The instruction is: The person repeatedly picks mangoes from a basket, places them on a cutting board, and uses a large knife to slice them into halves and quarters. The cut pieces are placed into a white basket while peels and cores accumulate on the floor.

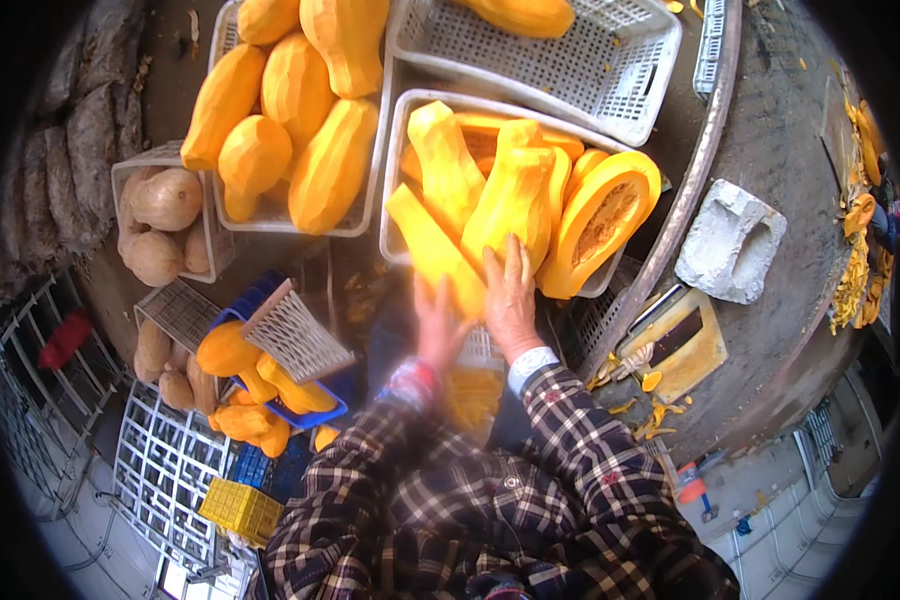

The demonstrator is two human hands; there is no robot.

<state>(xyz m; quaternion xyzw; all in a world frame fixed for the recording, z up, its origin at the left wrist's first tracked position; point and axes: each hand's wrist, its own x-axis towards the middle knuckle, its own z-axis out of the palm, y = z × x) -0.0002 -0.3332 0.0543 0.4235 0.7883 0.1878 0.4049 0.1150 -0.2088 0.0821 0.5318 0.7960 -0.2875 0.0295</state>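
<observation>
Peeled orange squash pieces, some cut lengthwise, fill a white plastic crate [397,112] in front of me. My left hand [439,319] is at the lower end of a long squash piece [435,251] slanting over the crate's near rim; blur hides whether the fingers grip it. My right hand [511,289] lies with its fingers against the base of a peeled squash [511,202]. Right of it, a squash half [600,221] shows its seed cavity.
Whole peeled squashes [296,86] fill another crate at upper left. Unpeeled squashes [166,199] sit in a small crate at left. A perforated crate [607,75] stands beyond. At right are a curved metal rim [694,165], a white block [731,240] and a yellowish board [694,345].
</observation>
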